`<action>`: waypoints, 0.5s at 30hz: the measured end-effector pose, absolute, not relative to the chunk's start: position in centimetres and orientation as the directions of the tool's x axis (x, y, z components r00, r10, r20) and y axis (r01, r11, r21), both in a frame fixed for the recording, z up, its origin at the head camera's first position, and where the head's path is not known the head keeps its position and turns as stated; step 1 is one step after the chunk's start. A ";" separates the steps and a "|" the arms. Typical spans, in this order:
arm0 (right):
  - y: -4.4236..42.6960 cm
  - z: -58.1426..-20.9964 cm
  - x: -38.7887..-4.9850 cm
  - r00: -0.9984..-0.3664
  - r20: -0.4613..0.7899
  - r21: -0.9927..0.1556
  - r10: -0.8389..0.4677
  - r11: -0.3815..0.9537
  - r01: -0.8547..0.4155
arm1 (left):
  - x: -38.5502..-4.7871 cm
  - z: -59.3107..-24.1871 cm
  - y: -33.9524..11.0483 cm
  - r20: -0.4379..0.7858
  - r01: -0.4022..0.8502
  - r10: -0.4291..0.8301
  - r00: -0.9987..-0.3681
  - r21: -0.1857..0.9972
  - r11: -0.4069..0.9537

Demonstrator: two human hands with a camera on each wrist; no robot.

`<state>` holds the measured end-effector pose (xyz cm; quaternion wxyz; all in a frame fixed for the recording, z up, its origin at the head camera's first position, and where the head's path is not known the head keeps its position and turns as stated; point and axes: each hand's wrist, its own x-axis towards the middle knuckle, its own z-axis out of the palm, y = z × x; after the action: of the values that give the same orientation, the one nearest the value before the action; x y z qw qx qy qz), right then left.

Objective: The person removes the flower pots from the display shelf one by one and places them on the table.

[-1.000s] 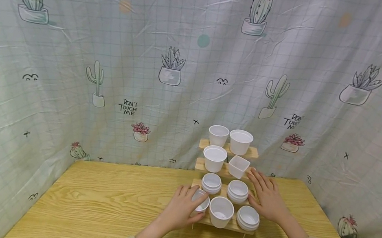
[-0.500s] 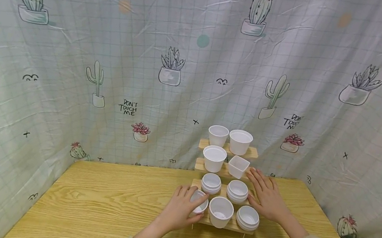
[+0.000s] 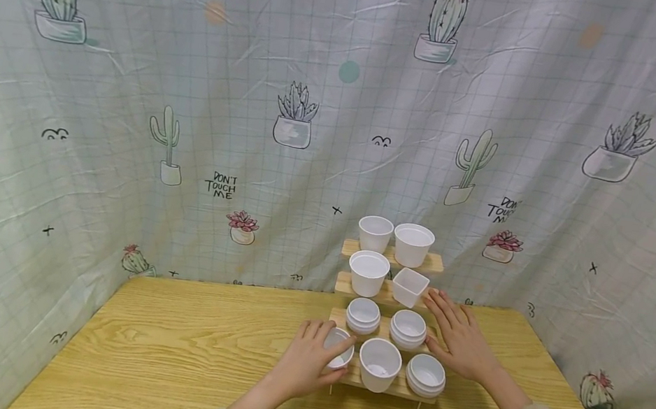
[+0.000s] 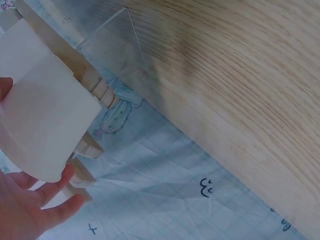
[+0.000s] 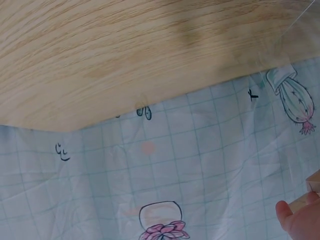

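In the head view my left hand point(image 3: 304, 363) holds a white plastic cup point(image 3: 343, 358) at the left end of the lowest step of a tiered wooden rack point(image 3: 352, 380). The left wrist view shows that cup point(image 4: 50, 105) close up, tilted across the picture, with the fingers curled at its rim. My right hand point(image 3: 462, 345) lies along the rack's right side, its fingers fairly straight and touching the step ends. Only a few of its fingertips point(image 5: 283, 212) show in the right wrist view, by a pale wooden edge.
A wide white cup point(image 3: 379, 365) and a ridged white tub point(image 3: 426, 375) share the lowest step. Several more white cups and a square cup point(image 3: 410, 286) stand on the steps above. The wooden table point(image 3: 173, 344) meets a cactus-print curtain point(image 3: 221, 111) at its back and sides.
My left hand has shifted slightly to the left with the front-left cup. The right hand has hardly moved.
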<state>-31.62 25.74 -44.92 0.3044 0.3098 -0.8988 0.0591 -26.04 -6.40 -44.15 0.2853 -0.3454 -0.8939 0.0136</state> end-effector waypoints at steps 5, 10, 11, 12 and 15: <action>25.7 -44.9 -31.7 -0.635 0.572 0.068 -0.520 0.801 -0.595 | -25.9 -44.1 -6.7 0.506 0.613 0.623 -0.596 -0.214 0.760; 25.7 -44.9 -31.6 -0.640 0.567 0.060 -0.518 0.801 -0.595 | -25.6 -44.0 -7.0 0.515 0.627 0.621 -0.590 -0.192 0.755; 25.7 -44.9 -31.6 -0.640 0.567 0.059 -0.518 0.801 -0.596 | -25.6 -44.0 -7.1 0.521 0.631 0.622 -0.585 -0.189 0.752; 25.6 -44.9 -31.6 -0.640 0.568 0.061 -0.518 0.801 -0.595 | -25.5 -44.0 -7.2 0.525 0.634 0.622 -0.581 -0.188 0.750; 25.7 -44.9 -31.5 -0.642 0.567 0.062 -0.516 0.804 -0.592 | -25.3 -43.9 -7.5 0.537 0.645 0.623 -0.569 -0.180 0.743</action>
<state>-31.50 25.65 -44.95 0.2917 0.3065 -0.9037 0.0649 -25.29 -7.50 -43.91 0.2956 -0.3581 -0.8855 -0.0181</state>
